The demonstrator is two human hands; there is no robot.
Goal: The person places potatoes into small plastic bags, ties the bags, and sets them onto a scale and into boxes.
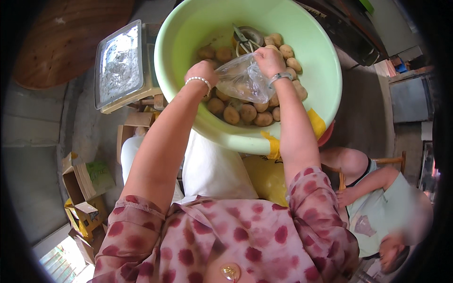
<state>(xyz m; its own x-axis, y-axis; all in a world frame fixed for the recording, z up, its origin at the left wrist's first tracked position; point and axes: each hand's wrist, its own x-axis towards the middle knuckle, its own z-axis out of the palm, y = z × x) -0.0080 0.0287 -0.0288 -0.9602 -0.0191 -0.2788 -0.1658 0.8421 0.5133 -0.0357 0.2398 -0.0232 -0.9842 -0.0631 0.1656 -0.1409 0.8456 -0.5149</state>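
Note:
Both my hands hold a clear plastic bag (244, 79) stretched between them, over a large pale green plastic tub (320, 67). My left hand (202, 72), with a beaded bracelet at its wrist, grips the bag's left side. At the upper right, my right hand (269, 61) pinches the bag; a bangle circles that wrist. Many brown potatoes (247, 112) lie in the tub, beneath and around the bag. Beyond my right hand, scissors or shears (240, 33) rest by a round metal bowl (254, 34). Whether anything is inside the bag, I cannot tell.
Left of the tub stands a scale with a metal tray (120, 65), near a round wooden tabletop (70, 39). Cardboard boxes (79, 180) sit at the lower left. A seated person (375, 208) is at the right. Yellow tape (316, 123) covers part of the tub's rim.

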